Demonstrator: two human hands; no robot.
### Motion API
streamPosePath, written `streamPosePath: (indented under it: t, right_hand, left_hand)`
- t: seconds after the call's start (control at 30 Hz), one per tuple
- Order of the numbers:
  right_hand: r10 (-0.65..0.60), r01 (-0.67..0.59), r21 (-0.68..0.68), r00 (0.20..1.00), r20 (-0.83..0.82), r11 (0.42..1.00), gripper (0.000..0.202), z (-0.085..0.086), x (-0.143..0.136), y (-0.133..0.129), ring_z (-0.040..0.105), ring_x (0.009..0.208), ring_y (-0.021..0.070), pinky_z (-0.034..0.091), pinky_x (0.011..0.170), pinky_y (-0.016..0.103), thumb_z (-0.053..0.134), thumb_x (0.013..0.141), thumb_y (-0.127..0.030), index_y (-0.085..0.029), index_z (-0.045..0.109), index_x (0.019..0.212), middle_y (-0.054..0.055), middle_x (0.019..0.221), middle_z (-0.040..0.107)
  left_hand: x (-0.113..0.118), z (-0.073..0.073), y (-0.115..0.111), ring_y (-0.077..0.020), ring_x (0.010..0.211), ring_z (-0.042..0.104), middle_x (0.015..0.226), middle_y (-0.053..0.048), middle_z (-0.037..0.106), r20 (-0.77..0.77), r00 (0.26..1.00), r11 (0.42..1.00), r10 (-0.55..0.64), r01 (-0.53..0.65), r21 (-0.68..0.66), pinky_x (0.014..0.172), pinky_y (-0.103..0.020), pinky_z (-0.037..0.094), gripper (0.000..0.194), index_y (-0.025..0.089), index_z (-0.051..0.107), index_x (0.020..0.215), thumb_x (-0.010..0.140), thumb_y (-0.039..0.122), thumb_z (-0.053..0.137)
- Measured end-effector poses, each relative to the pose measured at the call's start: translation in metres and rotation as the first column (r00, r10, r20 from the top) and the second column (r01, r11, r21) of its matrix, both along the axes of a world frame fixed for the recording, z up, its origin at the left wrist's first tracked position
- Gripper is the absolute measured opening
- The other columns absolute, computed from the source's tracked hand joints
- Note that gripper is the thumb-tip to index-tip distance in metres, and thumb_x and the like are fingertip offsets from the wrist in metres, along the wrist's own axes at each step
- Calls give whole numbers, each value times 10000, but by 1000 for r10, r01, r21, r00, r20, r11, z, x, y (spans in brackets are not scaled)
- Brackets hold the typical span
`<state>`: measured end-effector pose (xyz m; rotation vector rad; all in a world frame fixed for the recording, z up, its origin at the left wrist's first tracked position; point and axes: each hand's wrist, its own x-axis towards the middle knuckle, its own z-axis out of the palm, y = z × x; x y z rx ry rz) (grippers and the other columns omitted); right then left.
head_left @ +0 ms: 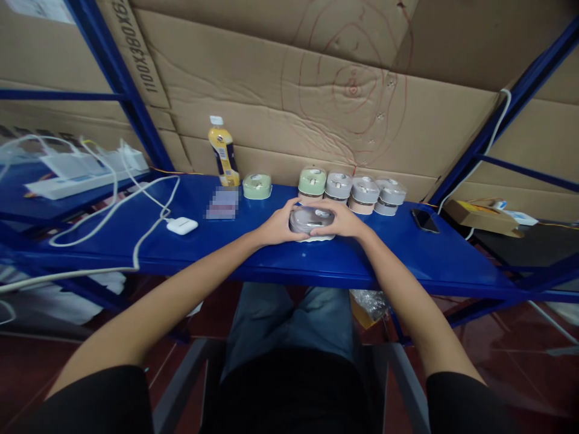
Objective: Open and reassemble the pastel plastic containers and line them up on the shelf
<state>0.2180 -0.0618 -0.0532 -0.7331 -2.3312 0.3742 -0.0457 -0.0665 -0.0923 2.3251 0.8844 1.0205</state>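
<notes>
Near the front edge of the blue table, my left hand (279, 225) and my right hand (342, 220) wrap round opposite sides of a small grey rounded box (312, 218). It has a shiny, see-through-looking top with a pale round label. A white edge shows beneath the box. Just behind my hands stand several similar boxes in stacks of two: a green box (312, 179) on a pinkish one, then grey boxes (364, 188) to the right. A single green box (257, 186) sits apart, to the left of the stacks.
On the blue table (253, 260), a yellow drink bottle (223, 150), a blurred-out packet (222, 203) and a white earbud case (181, 225) lie left. A phone (425, 220) lies right. White cables (136, 241) trail from a power strip (75, 181). Cardboard (253, 78) walls the back.
</notes>
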Motion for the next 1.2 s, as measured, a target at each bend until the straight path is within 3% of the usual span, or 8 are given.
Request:
streamPosePath:
  t: [0.33, 0.57, 0.77, 0.87, 0.97, 1.07, 1.13, 1.2]
  right_hand:
    - [-1, 3, -46, 1000, 31, 999, 749, -3, -4, 11, 678, 1389, 333, 492, 1245, 534, 993, 720, -512, -293, 772, 1401, 83, 1450, 751]
    - [17, -15, -39, 997, 74, 999, 758, 0, -3, 11, 674, 1388, 348, 487, 1238, 563, 988, 715, -546, -299, 774, 1398, 87, 1452, 748]
    - [21, -19, -25, 997, 74, 1000, 836, -12, -5, 8, 670, 1369, 362, 488, 1219, 570, 979, 709, -616, -311, 733, 1448, 97, 1444, 725]
    - [-36, 36, 5, 999, 1, 999, 854, -15, -6, 5, 644, 1391, 360, 478, 1225, 571, 957, 728, -653, -302, 709, 1467, 115, 1471, 692]
    - [-214, 219, 30, 970, -113, 975, 743, -12, -3, 6, 678, 1301, 353, 523, 1167, 568, 882, 815, -675, -272, 729, 1420, 140, 1394, 710]
    - [-332, 341, 21, 927, -173, 940, 624, -10, 2, 9, 720, 1135, 326, 587, 1057, 542, 785, 892, -697, -247, 768, 1322, 140, 1274, 734]
    - [-352, 359, 8, 921, -166, 933, 584, -12, 4, 11, 726, 1060, 304, 601, 1018, 523, 747, 918, -700, -232, 781, 1265, 134, 1222, 739]
    - [-356, 359, -1, 925, -130, 933, 533, -15, 4, 12, 726, 1016, 282, 597, 1016, 511, 726, 944, -676, -227, 785, 1227, 121, 1181, 744]
  left_hand:
    - [4, 3, -4, -438, 1470, 587, 1594, -235, 579, -71, 997, 1000, 4, -3, 20, 1229, -569, 467, 1181, 161, 303, 1661, 703, 501, 902]
    - [8, -2, -2, -464, 1590, 437, 1716, -251, 430, -96, 995, 993, -1, 12, 114, 1312, -615, 365, 1187, 157, 304, 1687, 704, 470, 891]
    - [4, 1, -3, -462, 1543, 485, 1655, -223, 508, -158, 987, 994, -7, 25, 109, 1286, -610, 388, 1120, 186, 385, 1650, 727, 557, 902]
    - [-5, 7, -18, -451, 1436, 576, 1527, -201, 593, -228, 965, 987, 128, -101, 126, 1218, -604, 465, 1023, 216, 431, 1622, 769, 571, 872]
    - [-15, 10, -38, -494, 1264, 666, 1374, -255, 625, -337, 843, 907, 420, -379, 181, 1066, -606, 558, 901, 164, 505, 1548, 835, 616, 818]
    - [-21, 10, -48, -549, 1197, 676, 1318, -336, 624, -381, 638, 742, 669, -608, 284, 960, -595, 574, 874, 91, 520, 1502, 902, 685, 741]
    - [-21, 11, -42, -552, 1174, 685, 1321, -371, 627, -384, 548, 663, 744, -681, 313, 941, -580, 568, 897, 68, 501, 1505, 929, 727, 691]
    - [-15, 14, -26, -548, 1178, 687, 1340, -398, 626, -404, 508, 634, 761, -713, 298, 942, -567, 564, 941, 41, 474, 1523, 935, 750, 669]
